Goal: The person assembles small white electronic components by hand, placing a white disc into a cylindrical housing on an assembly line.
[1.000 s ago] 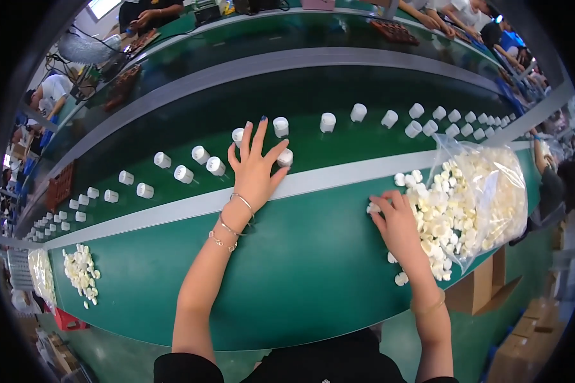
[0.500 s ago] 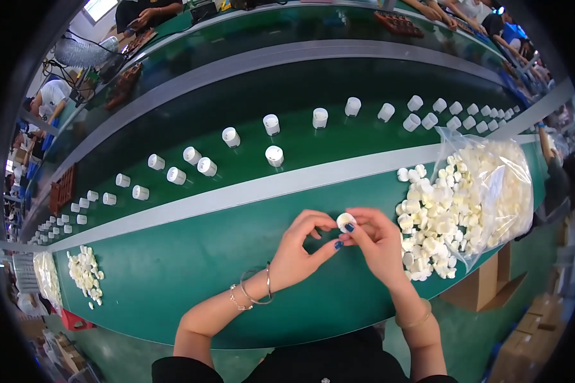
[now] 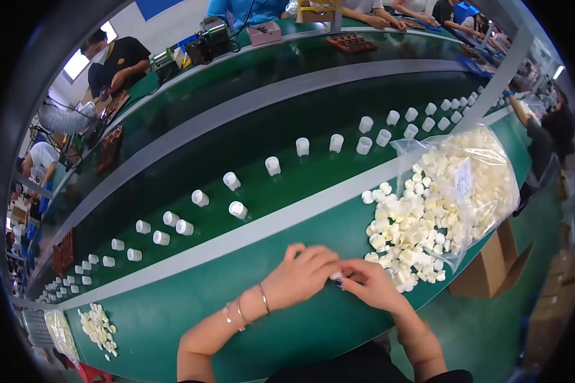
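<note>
Between my two hands is a small white plastic cap [image 3: 336, 275], mostly covered by fingers. My right hand [image 3: 370, 284] pinches it from the right, a dark-blue nail showing. From the left, my left hand [image 3: 300, 273] curls palm-down over the cap; its fingers are slightly blurred and their tips hidden. Both hands are above the green worktable [image 3: 236, 322]. Just right of my right hand lies a heap of loose cream-white caps [image 3: 409, 233], spilling from a clear plastic bag [image 3: 489, 179] full of similar pieces.
Beyond a grey rail [image 3: 275, 223], white cylindrical cups [image 3: 238, 210] stand in loose rows on a dark green belt. A smaller pile of caps [image 3: 98, 329] lies at far left by another bag [image 3: 60, 335]. An open cardboard box [image 3: 492, 265] sits below right. Co-workers sit across the line.
My left hand has turned palm-down and closed over the cap, whose open round face showed before. The view has shifted, so the table and heap appear moved; the cups appear further left.
</note>
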A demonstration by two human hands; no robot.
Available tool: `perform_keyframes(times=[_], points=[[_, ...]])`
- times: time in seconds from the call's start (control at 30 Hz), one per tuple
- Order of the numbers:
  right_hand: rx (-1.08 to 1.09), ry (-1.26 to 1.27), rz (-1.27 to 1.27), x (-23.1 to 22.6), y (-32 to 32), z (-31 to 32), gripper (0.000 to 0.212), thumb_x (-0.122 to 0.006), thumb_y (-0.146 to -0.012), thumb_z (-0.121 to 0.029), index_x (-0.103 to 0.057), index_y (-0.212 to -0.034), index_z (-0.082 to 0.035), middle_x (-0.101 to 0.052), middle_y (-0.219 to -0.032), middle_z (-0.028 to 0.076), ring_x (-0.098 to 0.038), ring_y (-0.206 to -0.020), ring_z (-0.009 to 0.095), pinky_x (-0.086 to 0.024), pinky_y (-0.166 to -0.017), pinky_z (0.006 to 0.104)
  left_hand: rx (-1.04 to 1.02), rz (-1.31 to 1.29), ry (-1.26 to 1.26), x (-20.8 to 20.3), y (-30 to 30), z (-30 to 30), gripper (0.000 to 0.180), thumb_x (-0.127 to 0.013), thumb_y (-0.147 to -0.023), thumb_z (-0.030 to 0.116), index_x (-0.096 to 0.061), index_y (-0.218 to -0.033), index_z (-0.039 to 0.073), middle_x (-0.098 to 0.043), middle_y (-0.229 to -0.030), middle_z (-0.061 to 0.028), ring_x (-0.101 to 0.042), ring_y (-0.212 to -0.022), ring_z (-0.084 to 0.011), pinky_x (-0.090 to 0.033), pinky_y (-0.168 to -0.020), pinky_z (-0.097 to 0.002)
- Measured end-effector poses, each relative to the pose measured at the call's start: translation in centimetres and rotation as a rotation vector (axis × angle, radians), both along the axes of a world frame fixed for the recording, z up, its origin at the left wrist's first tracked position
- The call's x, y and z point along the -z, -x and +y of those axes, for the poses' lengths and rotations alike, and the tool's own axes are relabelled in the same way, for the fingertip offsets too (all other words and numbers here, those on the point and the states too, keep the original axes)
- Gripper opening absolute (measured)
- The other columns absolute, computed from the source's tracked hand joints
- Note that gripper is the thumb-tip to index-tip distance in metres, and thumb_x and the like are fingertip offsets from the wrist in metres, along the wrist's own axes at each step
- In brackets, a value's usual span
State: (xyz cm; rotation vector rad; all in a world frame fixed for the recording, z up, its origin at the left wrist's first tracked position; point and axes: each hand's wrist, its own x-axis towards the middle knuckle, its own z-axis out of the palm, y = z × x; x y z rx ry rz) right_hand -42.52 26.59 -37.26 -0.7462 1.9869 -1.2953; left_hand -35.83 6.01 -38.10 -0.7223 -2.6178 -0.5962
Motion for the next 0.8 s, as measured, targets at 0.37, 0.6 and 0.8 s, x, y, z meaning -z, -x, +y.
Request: perform_keyframes(times=[0.37, 0.6, 0.8], points=[[0.081, 0.170, -0.045, -1.2, -1.4, 0.5, 0.037, -0.063, -0.086, 0.000, -0.057, -0.122, 0.000, -0.063, -0.109, 0.008, -0.062, -0.097, 0.013, -0.052, -0.083, 0.0266, -0.741, 0.205, 0.011, 2.0, 24.8, 2.0, 0.053, -0.077, -0.065, 0.042, -0.064, -0.098, 0.003, -0.043, -0.132, -0.0131, -0.037, -0.124, -0.0283, -0.025, -0.099, -0.0496], [0.233, 0.171, 0.060, -2.6, -1.9, 3.7, 0.043, -0.066, -0.080, 0.005, -0.056, -0.122, 0.001, -0.064, -0.107, 0.008, -0.064, -0.095, 0.015, -0.052, -0.085, 0.0283, -0.285, 0.119, -0.216, -0.2, 15.3, 0.5, 0.027, -0.072, -0.070, 0.025, -0.064, -0.094, 0.014, -0.043, -0.135, -0.0103, -0.033, -0.129, -0.0303, -0.020, -0.103, -0.0500], [-0.002, -0.036, 0.389, -3.2, 0.4, 2.3, 0.040, -0.071, -0.075, 0.001, -0.062, -0.114, -0.005, -0.065, -0.104, 0.011, -0.065, -0.091, 0.021, -0.051, -0.080, 0.0304, -0.109, -0.381, -0.150, 1.4, -1.0, -0.9, 0.033, -0.075, -0.071, 0.021, -0.064, -0.102, 0.018, -0.042, -0.138, -0.0077, -0.031, -0.134, -0.0298, -0.015, -0.107, -0.0520]])
